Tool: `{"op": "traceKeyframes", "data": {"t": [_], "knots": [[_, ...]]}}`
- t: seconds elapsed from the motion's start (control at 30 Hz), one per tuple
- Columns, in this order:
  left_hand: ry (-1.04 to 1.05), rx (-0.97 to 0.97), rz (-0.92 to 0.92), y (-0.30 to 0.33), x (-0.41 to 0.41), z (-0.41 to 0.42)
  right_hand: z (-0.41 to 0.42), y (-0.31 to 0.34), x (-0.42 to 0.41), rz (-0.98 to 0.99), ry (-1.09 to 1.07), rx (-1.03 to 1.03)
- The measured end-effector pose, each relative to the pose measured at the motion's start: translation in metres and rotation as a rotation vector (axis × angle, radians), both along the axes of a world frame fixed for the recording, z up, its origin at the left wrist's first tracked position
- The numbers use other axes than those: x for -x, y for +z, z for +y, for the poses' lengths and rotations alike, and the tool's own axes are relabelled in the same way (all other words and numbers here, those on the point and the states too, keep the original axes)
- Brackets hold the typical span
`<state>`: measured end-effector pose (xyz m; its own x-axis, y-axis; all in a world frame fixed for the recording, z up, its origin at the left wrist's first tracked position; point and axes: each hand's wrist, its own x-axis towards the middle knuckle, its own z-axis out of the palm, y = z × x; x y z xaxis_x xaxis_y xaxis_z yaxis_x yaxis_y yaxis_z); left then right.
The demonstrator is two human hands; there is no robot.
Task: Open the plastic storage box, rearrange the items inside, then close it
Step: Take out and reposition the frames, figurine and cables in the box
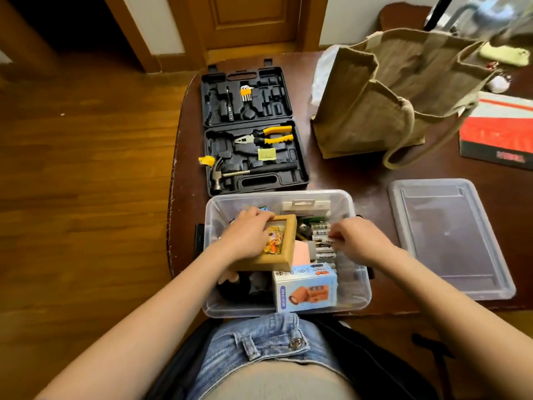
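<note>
Rearranging is judged under way: the box [357,272] sits open at the table's near edge, its lid [450,241] laid beside it. A frame [284,252] is gripped by the left hand [245,238], batteries [321,230] pinched by the right hand [357,241]. Closing remains.

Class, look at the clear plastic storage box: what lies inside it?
Inside the clear plastic storage box: a wooden picture frame under the left hand, batteries at the right hand, a blue mini-fan carton. Items beneath are hidden.
</note>
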<state>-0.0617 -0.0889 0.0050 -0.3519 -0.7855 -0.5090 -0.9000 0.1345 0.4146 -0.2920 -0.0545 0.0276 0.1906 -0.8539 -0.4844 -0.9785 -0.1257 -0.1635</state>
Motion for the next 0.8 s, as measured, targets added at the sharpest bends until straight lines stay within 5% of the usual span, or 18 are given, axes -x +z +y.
{"op": "traceKeyframes", "data": {"t": [0.2, 0.47, 0.8], "knots": [[0.045, 0.074, 0.052, -0.012, -0.001, 0.011, 0.004, -0.031, -0.028, 0.315, 0.271, -0.103], [0.125, 0.103, 0.122, -0.019, -0.005, 0.016, -0.004, -0.06, -0.026, 0.439, 0.337, -0.115], [0.183, 0.072, 0.229, -0.025, -0.01, 0.018, -0.006, -0.078, -0.028, 0.329, 0.242, -0.161]]}}
